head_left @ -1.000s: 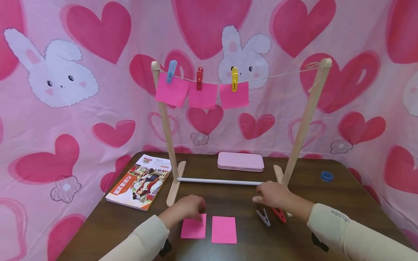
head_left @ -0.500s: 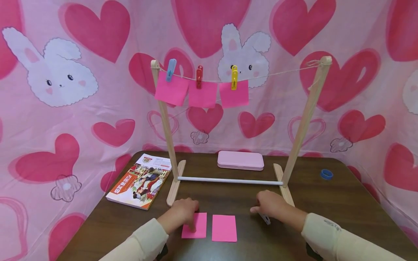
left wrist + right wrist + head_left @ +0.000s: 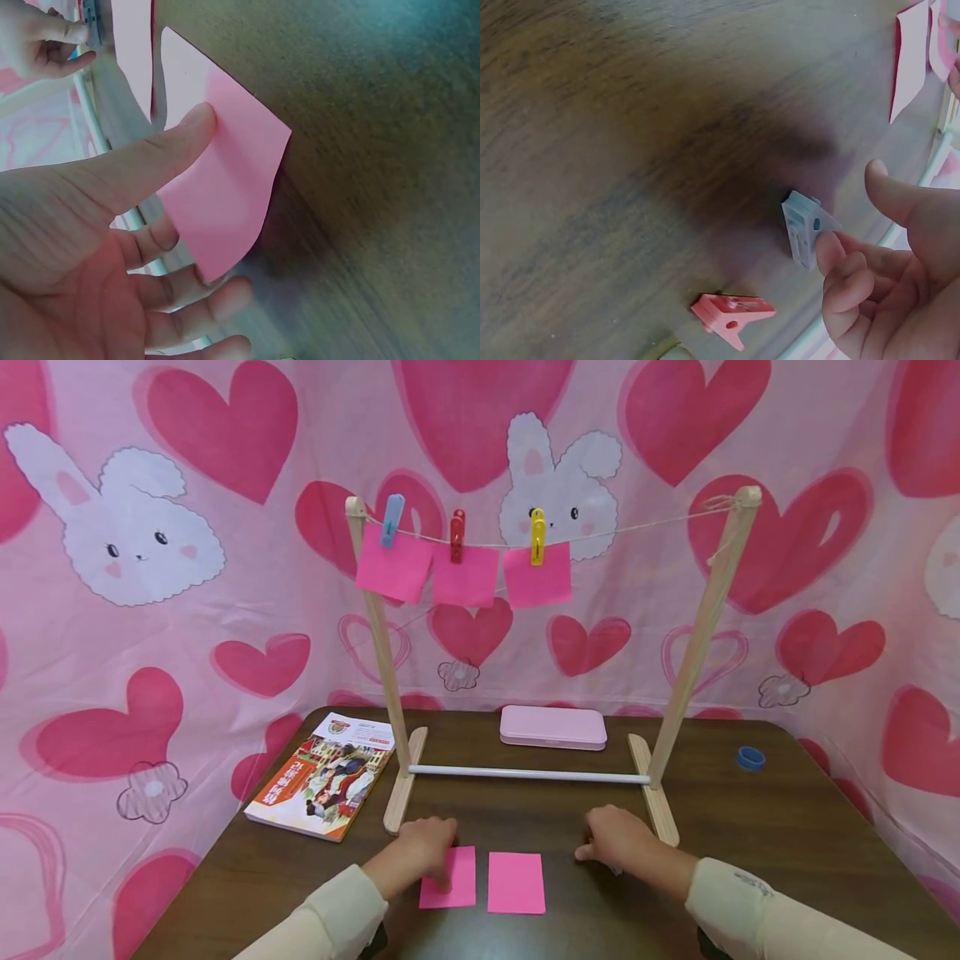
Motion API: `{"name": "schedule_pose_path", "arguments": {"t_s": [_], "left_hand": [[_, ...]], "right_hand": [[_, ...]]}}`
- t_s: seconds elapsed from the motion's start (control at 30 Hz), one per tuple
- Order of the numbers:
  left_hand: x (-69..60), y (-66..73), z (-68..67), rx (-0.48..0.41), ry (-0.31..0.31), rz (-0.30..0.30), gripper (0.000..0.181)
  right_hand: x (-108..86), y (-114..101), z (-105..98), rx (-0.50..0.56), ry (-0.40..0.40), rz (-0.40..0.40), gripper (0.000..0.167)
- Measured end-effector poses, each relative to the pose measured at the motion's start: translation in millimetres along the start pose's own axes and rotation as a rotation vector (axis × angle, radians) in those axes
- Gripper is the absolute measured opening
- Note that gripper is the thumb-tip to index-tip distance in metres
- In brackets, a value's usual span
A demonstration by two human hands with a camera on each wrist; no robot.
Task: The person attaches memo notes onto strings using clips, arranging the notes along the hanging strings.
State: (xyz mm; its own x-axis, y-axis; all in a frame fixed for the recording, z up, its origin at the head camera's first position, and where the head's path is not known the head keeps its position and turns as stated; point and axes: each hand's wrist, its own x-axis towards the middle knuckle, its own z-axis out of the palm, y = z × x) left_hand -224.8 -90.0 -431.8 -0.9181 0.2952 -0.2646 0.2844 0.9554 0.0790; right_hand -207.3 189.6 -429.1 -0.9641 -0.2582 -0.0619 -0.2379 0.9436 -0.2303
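My left hand [image 3: 420, 853] is at the left pink paper square [image 3: 463, 883] on the table. In the left wrist view its thumb lies on top of the paper [image 3: 232, 172], while fingertips tuck behind the bent edge, pinching it. A second pink square [image 3: 516, 885] lies flat to the right. My right hand [image 3: 621, 845] is low over the table in front of the stand's right foot. Its curled fingers touch a grey clothespin [image 3: 801, 225], with the thumb apart from it. A red clothespin [image 3: 733, 319] lies nearby, hidden under the hand in the head view.
A wooden stand [image 3: 693, 643] holds a string [image 3: 637, 531] with three pink squares hung by blue [image 3: 392, 520], red [image 3: 457, 537] and yellow [image 3: 537, 537] clothespins. A book [image 3: 326, 777] lies left, a pink case [image 3: 552, 727] behind, a blue ring [image 3: 750, 758] right.
My right hand has come down and toward me, over the grey and red clothespins. My left hand has shifted slightly left, its thumb coming onto the left pink square.
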Motion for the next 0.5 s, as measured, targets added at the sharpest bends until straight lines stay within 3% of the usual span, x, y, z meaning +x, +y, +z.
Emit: {"name": "schedule_pose_path", "arguments": {"t_s": [0.23,0.5], "left_hand": [[-2.6,1.6,-2.0,-0.005,-0.007,0.019,0.05],[-7.4,0.4,-6.6,-0.022,0.018,0.103,0.036]], "right_hand": [[-2.6,-1.5,3.6,0.014,-0.025,0.013,0.019],[-5.1,0.5,6.9,-0.041,0.052,-0.039,0.022]]}}
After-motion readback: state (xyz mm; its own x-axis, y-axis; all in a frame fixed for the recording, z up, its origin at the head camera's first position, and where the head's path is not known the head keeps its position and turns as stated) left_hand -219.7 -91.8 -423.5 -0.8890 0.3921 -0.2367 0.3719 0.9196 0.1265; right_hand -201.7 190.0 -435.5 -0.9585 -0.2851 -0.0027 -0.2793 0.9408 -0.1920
